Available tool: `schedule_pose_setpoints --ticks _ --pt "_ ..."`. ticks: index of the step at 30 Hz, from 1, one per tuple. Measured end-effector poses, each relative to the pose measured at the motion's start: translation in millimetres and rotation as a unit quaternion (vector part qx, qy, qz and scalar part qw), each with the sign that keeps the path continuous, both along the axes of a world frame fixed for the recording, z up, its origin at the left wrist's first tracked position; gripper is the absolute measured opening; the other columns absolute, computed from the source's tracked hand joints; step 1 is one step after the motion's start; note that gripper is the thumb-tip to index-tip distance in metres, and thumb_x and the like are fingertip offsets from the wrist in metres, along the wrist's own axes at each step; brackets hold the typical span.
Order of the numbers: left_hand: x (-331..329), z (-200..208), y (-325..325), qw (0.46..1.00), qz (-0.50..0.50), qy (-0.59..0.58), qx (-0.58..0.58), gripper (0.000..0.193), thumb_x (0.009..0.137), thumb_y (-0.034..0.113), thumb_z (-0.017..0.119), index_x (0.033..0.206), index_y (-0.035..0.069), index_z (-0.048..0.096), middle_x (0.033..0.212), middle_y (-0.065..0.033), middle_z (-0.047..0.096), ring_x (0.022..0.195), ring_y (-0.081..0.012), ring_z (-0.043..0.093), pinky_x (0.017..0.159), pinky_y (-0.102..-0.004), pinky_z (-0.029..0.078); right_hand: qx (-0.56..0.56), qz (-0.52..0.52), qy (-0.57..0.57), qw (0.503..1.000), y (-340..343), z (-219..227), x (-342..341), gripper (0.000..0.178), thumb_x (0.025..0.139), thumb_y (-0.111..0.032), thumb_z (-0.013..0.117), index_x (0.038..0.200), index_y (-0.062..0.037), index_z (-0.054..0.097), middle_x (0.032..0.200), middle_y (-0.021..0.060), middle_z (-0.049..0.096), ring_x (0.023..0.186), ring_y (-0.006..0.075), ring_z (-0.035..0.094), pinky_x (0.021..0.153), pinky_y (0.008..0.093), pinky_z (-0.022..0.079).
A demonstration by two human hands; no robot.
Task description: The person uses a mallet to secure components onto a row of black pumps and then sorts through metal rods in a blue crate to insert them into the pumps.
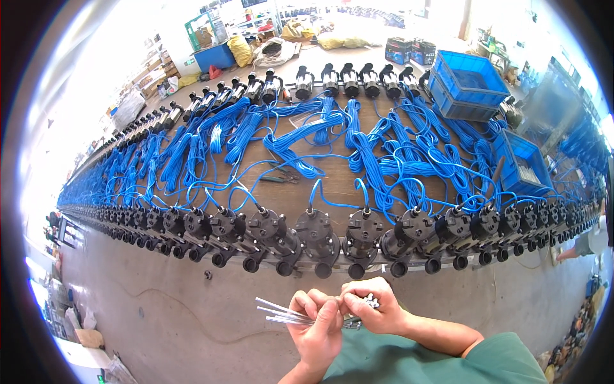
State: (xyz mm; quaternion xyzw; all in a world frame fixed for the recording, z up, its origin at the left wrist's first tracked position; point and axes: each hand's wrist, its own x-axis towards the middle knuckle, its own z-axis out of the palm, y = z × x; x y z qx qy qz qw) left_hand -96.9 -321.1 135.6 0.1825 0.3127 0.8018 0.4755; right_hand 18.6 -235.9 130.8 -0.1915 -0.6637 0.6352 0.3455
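My left hand [318, 333] is closed round several thin silvery metal rods [276, 315], whose long ends stick out to the left. More rod ends show under the fingers on the right. My right hand [378, 313] is curled closed beside it, fingertips meeting the left hand's. From its fist pokes a cluster of small pale metal ends [371, 300]; whether these are loose pieces or ends of rods I cannot tell. Both hands are held in front of my body, just short of a row of black pumps [316, 232] along the bench's near edge.
Coiled blue cables [368, 157] cover the brown bench top [256, 173], with pliers [281, 174] among them. A second row of pumps [348, 80] lines the far edge. Blue crates [467, 83] stack at the back right; another blue crate [521, 163] sits nearer.
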Motion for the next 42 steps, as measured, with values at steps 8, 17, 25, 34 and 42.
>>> schedule_pose_setpoints --ticks 8,17,25,34,42 --pt "5 -4 4 0.999 0.005 -0.019 0.027 0.033 0.097 -0.008 0.057 0.081 0.011 0.035 0.075 0.0000 0.041 0.047 -0.0076 0.026 0.047 -0.0249 0.026 0.011 -0.040 0.011 0.999 -4 -3 -4 0.012 0.091 -0.002 0.055 0.088 0.0048 0.064 0.070 0.0084 0.061 0.062 0.0112 0.052 0.057 0.0280 0.045" --pt "2 1 0 0.999 -0.001 -0.044 0.023 0.033 0.097 -0.008 0.056 0.080 0.011 0.036 0.076 0.0000 0.042 0.046 -0.0067 0.024 0.045 -0.0248 0.023 0.010 -0.002 0.027 1.000 -4 -3 -3 0.014 0.094 0.000 0.051 0.089 0.0079 0.062 0.072 0.0090 0.062 0.061 0.0134 0.056 0.056 0.0294 0.044" --pt "0 1 0 1.000 -0.010 -0.019 0.023 0.032 0.097 -0.007 0.057 0.081 0.011 0.036 0.077 -0.0014 0.045 0.046 -0.0064 0.024 0.045 -0.0240 0.024 -0.027 0.006 0.011 1.000 -6 1 -4 0.014 0.093 -0.001 0.053 0.089 0.0072 0.063 0.073 0.0072 0.061 0.061 0.0122 0.053 0.056 0.0292 0.043" --pt "-12 -12 -7 0.991 -0.045 -0.118 0.035 0.028 0.095 -0.011 0.058 0.085 0.009 0.040 0.091 -0.0126 0.060 0.067 -0.0123 0.050 0.071 -0.0287 0.047 0.001 0.012 -0.004 1.000 -3 8 -3 0.010 0.092 -0.003 0.057 0.091 0.0054 0.062 0.073 0.0057 0.060 0.063 0.0113 0.053 0.056 0.0285 0.042" --pt "-5 -12 -6 0.996 -0.030 -0.077 0.020 0.029 0.098 -0.005 0.059 0.084 0.010 0.039 0.097 -0.0123 0.062 0.062 -0.0099 0.043 0.060 -0.0252 0.038 0.044 -0.033 -0.016 0.998 -11 -3 -7 0.010 0.091 -0.004 0.061 0.095 0.0049 0.064 0.073 0.0126 0.062 0.059 0.0186 0.057 0.056 0.0306 0.046"
